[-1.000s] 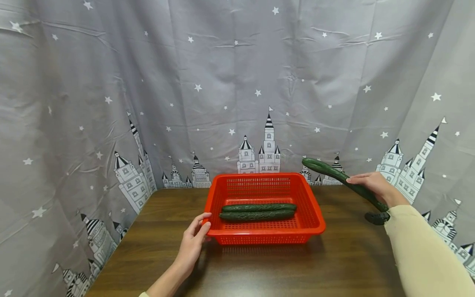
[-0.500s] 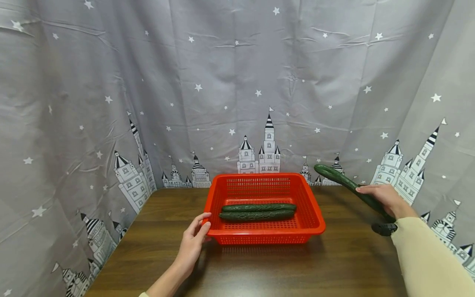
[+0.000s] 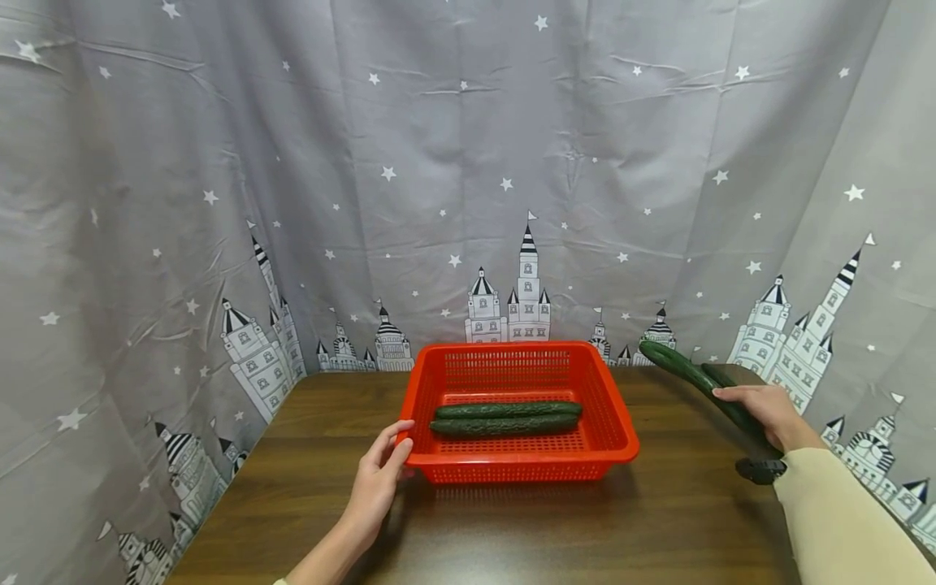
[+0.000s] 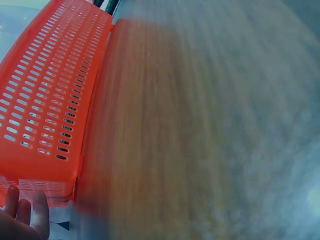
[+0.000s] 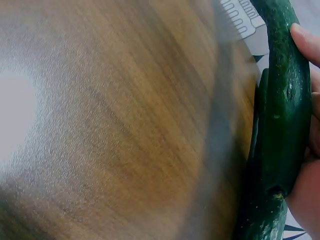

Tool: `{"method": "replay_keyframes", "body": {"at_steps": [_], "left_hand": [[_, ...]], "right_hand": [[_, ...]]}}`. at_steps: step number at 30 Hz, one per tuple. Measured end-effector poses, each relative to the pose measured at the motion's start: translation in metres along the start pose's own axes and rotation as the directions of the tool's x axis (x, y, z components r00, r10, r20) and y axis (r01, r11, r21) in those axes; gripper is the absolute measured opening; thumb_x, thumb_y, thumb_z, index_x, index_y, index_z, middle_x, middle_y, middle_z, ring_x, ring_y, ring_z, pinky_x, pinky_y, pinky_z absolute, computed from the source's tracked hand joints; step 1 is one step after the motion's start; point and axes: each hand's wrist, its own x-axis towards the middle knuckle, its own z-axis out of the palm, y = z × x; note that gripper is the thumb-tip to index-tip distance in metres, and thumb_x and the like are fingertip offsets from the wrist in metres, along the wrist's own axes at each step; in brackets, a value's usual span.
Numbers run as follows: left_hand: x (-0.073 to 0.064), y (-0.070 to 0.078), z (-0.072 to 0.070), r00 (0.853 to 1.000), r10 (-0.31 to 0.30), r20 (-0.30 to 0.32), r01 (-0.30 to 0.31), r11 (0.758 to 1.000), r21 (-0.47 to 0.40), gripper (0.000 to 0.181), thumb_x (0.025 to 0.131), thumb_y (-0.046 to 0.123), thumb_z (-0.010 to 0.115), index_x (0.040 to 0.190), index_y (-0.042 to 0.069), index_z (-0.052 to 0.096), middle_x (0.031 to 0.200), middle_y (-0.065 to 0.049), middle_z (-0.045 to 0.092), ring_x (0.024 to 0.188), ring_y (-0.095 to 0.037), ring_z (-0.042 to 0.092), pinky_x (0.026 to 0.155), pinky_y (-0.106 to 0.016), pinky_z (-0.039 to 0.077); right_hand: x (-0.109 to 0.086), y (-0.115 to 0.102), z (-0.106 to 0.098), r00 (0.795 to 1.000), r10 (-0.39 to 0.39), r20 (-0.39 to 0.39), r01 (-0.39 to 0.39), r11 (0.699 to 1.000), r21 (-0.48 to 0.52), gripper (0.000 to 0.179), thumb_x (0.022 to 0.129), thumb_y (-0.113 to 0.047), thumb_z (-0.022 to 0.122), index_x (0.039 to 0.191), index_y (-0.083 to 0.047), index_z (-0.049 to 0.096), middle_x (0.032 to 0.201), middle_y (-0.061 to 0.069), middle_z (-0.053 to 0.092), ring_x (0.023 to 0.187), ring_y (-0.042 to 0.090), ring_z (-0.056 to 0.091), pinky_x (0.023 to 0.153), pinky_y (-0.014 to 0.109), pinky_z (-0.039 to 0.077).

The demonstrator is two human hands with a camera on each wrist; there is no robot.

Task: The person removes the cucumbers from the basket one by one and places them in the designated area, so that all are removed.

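Note:
Two dark green cucumbers [image 3: 504,424] lie side by side in a red perforated basket [image 3: 522,470] on the table. At the basket's left end, my left hand [image 3: 373,486] grips the rim; its fingertips show against the basket wall in the left wrist view. My right hand [image 3: 766,413] holds another cucumber [image 3: 676,366] at the table's right side, its far end tilted up and pointing left. Just behind that one, a further cucumber [image 3: 719,374] is partly hidden by the hand; in the right wrist view it runs alongside and below the held cucumber [image 5: 286,115].
The brown wooden table [image 3: 512,528] extends around the basket. A grey curtain [image 3: 409,122] printed with castles and stars hangs behind it and at the sides. A black strap piece [image 3: 760,470] sits at the right wrist, by the cream sleeve [image 3: 834,512].
My right hand has moved right and slightly down with the held cucumber, away from the basket. Another cucumber has come into sight behind it. The left hand and basket have stayed put.

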Motion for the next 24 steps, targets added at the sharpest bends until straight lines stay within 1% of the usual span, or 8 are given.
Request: {"method": "replay_keyframes", "body": {"at_steps": [2,4,7,10,14,17,20,24], "left_hand": [[0.0,0.0,0.0,1.0,0.001,-0.001,-0.001,1.0,-0.002,0.039,0.103,0.026,0.059,0.14,0.014,0.054,0.127,-0.017,0.06,0.098,-0.012,0.062,0.086,-0.036,0.056],[0.0,0.0,-0.001,1.0,0.002,-0.001,-0.002,1.0,-0.002,0.039,0.103,0.026,0.059,0.14,0.014,0.054,0.127,-0.017,0.06,0.097,-0.012,0.062,0.086,-0.037,0.056],[0.0,0.0,-0.002,1.0,0.008,-0.004,-0.008,1.0,0.003,0.039,0.103,0.026,0.059,0.139,0.014,0.055,0.126,-0.018,0.06,0.096,-0.011,0.063,0.085,-0.037,0.056],[0.0,0.0,-0.004,1.0,0.011,-0.004,-0.011,1.0,0.008,0.038,0.103,0.025,0.059,0.139,0.013,0.055,0.125,-0.018,0.06,0.096,-0.011,0.062,0.085,-0.036,0.056],[0.0,0.0,-0.004,1.0,0.008,-0.004,-0.008,1.0,0.01,0.038,0.103,0.024,0.059,0.139,0.012,0.055,0.125,-0.018,0.059,0.096,-0.011,0.062,0.085,-0.035,0.056],[-0.001,0.001,-0.004,1.0,0.006,-0.002,-0.006,1.0,0.008,0.038,0.103,0.024,0.059,0.139,0.012,0.055,0.125,-0.018,0.059,0.096,-0.011,0.062,0.085,-0.036,0.056],[-0.001,0.002,-0.003,1.0,0.006,0.0,-0.006,1.0,0.007,0.038,0.103,0.025,0.059,0.139,0.013,0.055,0.126,-0.017,0.059,0.097,-0.012,0.062,0.085,-0.035,0.056],[0.0,0.002,-0.002,1.0,0.003,0.001,-0.003,1.0,0.013,0.039,0.103,0.026,0.059,0.139,0.014,0.055,0.126,-0.017,0.059,0.097,-0.012,0.062,0.085,-0.035,0.056]], "right_hand": [[0.0,0.002,0.0,1.0,0.002,-0.023,-0.003,1.0,-0.018,0.067,0.088,-0.044,0.074,0.12,0.014,0.065,0.117,0.031,0.062,0.081,0.019,0.066,0.073,0.039,0.058],[0.0,0.004,0.001,0.999,0.013,-0.046,-0.014,0.999,-0.031,0.072,0.088,-0.044,0.074,0.124,0.017,0.061,0.127,0.038,0.054,0.082,0.02,0.065,0.073,0.04,0.058],[0.0,0.007,0.002,0.997,0.027,-0.072,-0.03,0.999,-0.039,0.077,0.087,-0.044,0.074,0.126,0.02,0.057,0.131,0.041,0.05,0.085,0.025,0.066,0.074,0.041,0.058],[0.0,0.01,0.003,0.995,0.041,-0.093,-0.046,0.998,-0.048,0.078,0.087,-0.043,0.074,0.128,0.021,0.055,0.134,0.042,0.046,0.097,0.038,0.065,0.08,0.046,0.057],[0.0,0.013,0.006,0.988,0.086,-0.126,-0.093,0.995,-0.047,0.083,0.088,-0.042,0.073,0.131,0.025,0.048,0.142,0.043,0.036,0.119,0.051,0.052,0.098,0.057,0.049],[0.0,0.015,0.008,0.982,0.111,-0.154,-0.119,0.992,-0.045,0.083,0.088,-0.041,0.073,0.131,0.025,0.047,0.144,0.043,0.034,0.122,0.051,0.048,0.104,0.06,0.043],[-0.001,0.015,0.009,0.979,0.106,-0.177,-0.119,0.99,-0.069,0.08,0.088,-0.042,0.073,0.129,0.024,0.051,0.143,0.043,0.036,0.117,0.049,0.05,0.101,0.059,0.046],[-0.002,0.014,0.01,0.978,0.089,-0.189,-0.115,0.984,-0.133,0.08,0.088,-0.042,0.073,0.126,0.025,0.052,0.139,0.043,0.039,0.113,0.049,0.052,0.095,0.056,0.05]]}}
